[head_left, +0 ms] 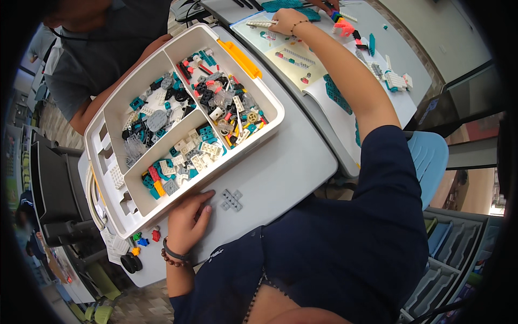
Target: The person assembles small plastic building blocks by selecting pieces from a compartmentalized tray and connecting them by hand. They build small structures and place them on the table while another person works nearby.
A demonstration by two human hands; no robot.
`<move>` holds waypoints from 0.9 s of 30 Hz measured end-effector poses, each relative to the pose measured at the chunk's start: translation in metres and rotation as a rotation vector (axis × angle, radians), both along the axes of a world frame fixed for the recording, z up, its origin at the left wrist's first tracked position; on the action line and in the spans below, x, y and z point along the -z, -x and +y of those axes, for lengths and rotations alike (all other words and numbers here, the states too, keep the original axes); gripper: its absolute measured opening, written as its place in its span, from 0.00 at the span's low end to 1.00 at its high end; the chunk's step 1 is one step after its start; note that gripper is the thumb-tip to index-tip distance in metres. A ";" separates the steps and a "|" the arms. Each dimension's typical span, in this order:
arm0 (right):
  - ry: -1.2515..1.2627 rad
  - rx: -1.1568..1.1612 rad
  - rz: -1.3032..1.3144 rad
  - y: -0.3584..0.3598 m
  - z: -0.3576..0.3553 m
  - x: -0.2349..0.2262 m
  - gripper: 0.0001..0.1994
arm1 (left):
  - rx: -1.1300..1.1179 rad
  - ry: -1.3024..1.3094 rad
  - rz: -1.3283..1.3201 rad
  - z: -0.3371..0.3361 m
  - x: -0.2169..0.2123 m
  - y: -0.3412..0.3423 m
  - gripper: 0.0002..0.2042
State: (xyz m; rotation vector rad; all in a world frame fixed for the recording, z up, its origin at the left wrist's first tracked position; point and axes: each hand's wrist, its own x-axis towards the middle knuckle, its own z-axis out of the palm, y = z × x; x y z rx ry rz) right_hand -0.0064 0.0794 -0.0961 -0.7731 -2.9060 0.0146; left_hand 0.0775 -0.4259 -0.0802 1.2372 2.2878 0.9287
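Our left hand lies released, fingers flat on the table just beside a grey cross piece; sorting tray just beyond. Right hand grasps a white beam over the instruction booklet.

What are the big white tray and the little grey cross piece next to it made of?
The white tray looks like moulded plastic: smooth, slightly glossy walls with rounded corners and built-in dividers. The grey cross piece also seems to be hard plastic, matte, with a row of neat round holes. It lies just beside the left hand's fingertips.
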 end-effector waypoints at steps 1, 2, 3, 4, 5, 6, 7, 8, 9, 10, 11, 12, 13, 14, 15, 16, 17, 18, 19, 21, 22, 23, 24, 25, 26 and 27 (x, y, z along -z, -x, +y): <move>-0.016 0.025 -0.001 0.000 -0.003 0.001 0.20 | 0.001 0.005 0.002 -0.001 0.001 -0.001 0.13; -0.011 0.024 0.074 -0.004 -0.005 0.001 0.22 | -0.003 0.008 -0.001 -0.001 0.001 -0.001 0.13; -0.008 0.025 0.150 -0.012 -0.005 0.002 0.23 | -0.004 0.011 -0.002 -0.001 0.001 -0.001 0.13; -0.004 0.022 0.223 -0.021 -0.010 -0.001 0.24 | -0.009 0.015 -0.007 -0.001 0.001 -0.002 0.13; 0.054 -0.019 0.303 -0.030 -0.013 -0.005 0.23 | 0.001 0.017 0.001 -0.001 0.000 -0.001 0.13; 0.109 -0.056 0.382 -0.044 -0.014 -0.011 0.23 | 0.014 0.017 0.008 0.000 0.000 -0.001 0.13; 0.161 -0.092 0.459 -0.061 -0.020 -0.020 0.23 | 0.030 0.015 0.013 0.002 0.001 0.000 0.13; 0.298 -0.109 0.471 -0.087 -0.028 -0.029 0.21 | 0.035 0.012 0.003 0.004 0.002 0.001 0.12; 0.445 -0.146 0.480 -0.108 -0.050 -0.043 0.19 | 0.019 0.014 -0.006 0.002 0.000 -0.001 0.12; 0.481 -0.175 0.496 -0.127 -0.073 -0.052 0.17 | 0.004 0.015 -0.018 0.002 0.002 -0.002 0.12; 0.519 -0.205 0.515 -0.145 -0.095 -0.059 0.15 | 0.000 -0.026 -0.069 0.000 0.000 -0.003 0.12; 0.551 -0.228 0.534 -0.163 -0.110 -0.059 0.14 | 0.007 -0.069 -0.120 -0.002 -0.001 -0.002 0.12; 0.578 -0.253 0.550 -0.177 -0.124 -0.057 0.13 | 0.013 -0.117 -0.172 -0.002 0.000 -0.002 0.13; 0.599 -0.339 0.543 -0.189 -0.141 -0.058 0.12 | -0.012 -0.170 -0.366 -0.004 -0.003 -0.003 0.14; 0.619 -0.430 0.534 -0.199 -0.159 -0.060 0.12 | -0.041 -0.225 -0.558 -0.006 -0.008 -0.005 0.15; 0.637 -0.484 0.501 -0.206 -0.177 -0.067 0.12 | -0.066 -0.279 -0.753 -0.008 -0.015 -0.007 0.16; 0.656 -0.544 0.463 -0.210 -0.193 -0.069 0.13 | -0.033 -0.307 -0.848 -0.002 -0.020 -0.006 0.21; 0.715 -0.618 0.461 -0.210 -0.206 -0.068 0.15 | -0.024 -0.334 -0.874 0.009 -0.029 -0.006 0.23; 0.776 -0.689 0.458 -0.210 -0.217 -0.069 0.17 | -0.015 -0.356 -0.901 0.026 -0.039 -0.007 0.26; 0.777 -0.789 0.490 -0.205 -0.232 -0.071 0.18 | 0.047 -0.433 -0.864 0.057 -0.050 -0.011 0.28; 0.769 -0.835 0.511 -0.203 -0.238 -0.073 0.19 | 0.057 -0.463 -0.807 0.069 -0.056 -0.014 0.27; 0.756 -0.851 0.521 -0.201 -0.242 -0.076 0.20 | 0.065 -0.491 -0.747 0.079 -0.062 -0.017 0.27; 0.742 -0.866 0.531 -0.200 -0.245 -0.079 0.21 | 0.074 -0.519 -0.688 0.084 -0.065 -0.018 0.26; 0.726 -0.881 0.536 -0.199 -0.248 -0.083 0.22 | 0.060 -0.567 -0.699 0.085 -0.064 -0.017 0.25; 0.679 -0.865 0.591 -0.197 -0.250 -0.088 0.20 | 0.048 -0.614 -0.711 0.086 -0.061 -0.016 0.24; 0.630 -0.846 0.646 -0.196 -0.252 -0.093 0.19 | 0.039 -0.661 -0.723 0.087 -0.059 -0.015 0.23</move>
